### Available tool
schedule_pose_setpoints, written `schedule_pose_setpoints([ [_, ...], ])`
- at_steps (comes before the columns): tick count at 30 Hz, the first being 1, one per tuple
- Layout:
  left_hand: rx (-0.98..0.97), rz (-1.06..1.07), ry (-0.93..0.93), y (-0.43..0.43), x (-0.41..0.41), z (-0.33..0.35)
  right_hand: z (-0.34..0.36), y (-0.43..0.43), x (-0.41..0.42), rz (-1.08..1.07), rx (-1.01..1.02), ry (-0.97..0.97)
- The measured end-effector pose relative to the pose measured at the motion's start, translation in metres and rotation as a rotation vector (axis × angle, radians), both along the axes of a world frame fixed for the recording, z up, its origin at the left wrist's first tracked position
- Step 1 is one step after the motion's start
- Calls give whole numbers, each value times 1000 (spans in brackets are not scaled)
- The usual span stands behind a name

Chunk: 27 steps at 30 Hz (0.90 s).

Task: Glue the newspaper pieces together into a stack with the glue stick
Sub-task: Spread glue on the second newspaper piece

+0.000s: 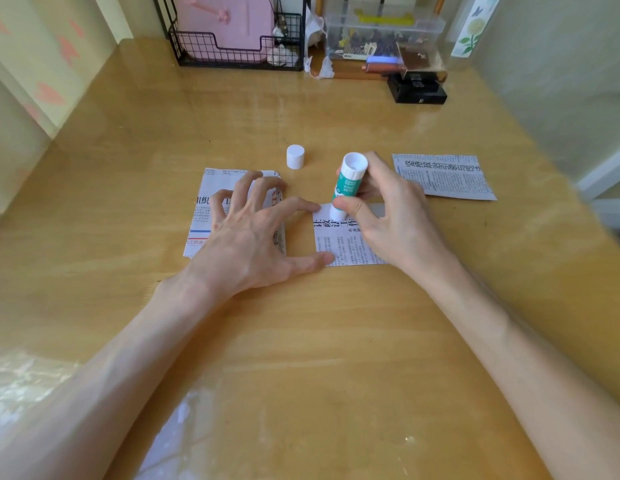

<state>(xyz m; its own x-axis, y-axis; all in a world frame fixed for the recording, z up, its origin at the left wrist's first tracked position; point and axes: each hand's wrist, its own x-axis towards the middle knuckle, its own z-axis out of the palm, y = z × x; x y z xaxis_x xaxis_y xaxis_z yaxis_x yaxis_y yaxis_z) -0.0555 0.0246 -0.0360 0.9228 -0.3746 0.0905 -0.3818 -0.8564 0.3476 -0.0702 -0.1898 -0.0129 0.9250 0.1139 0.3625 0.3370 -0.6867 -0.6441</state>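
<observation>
Our bare forearms come in low over the glossy wooden tabletop (301,341), well apart. We spread our left hand (246,233) wide and hold nothing in it: thumb and forefinger press the left edge of the middle newspaper piece (339,244), while the other fingers arch over the left pile of newspaper pieces (201,209), which lies just beside it. Our right hand (391,216) grips the white and green glue stick (346,183), thumb in front and fingers behind. The stick stands tilted, its lower end on the upper part of the middle piece. A small white round cap (295,156) stands upright on the tabletop beyond the two hands. Another printed newspaper piece (443,176) lies flat further right, behind our right hand. At the far edge stand a black wire basket (239,46) and a clear plastic box (384,32).
</observation>
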Motion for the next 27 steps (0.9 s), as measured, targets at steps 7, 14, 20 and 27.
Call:
schedule_pose_setpoints([
  [7, 1, -1, 4, 1, 1, 1, -5, -2, 15, -40, 168, 10],
  [14, 0, 0, 7, 1, 1, 0, 7, -19, -17, 120, 288, 51],
  [20, -6, 0, -9, 1, 1, -2, 0, -14, -27, 175, 106, 124],
  [27, -12, -4, -5, 1, 1, -2, -4, -12, -11, 116, 62, 75],
])
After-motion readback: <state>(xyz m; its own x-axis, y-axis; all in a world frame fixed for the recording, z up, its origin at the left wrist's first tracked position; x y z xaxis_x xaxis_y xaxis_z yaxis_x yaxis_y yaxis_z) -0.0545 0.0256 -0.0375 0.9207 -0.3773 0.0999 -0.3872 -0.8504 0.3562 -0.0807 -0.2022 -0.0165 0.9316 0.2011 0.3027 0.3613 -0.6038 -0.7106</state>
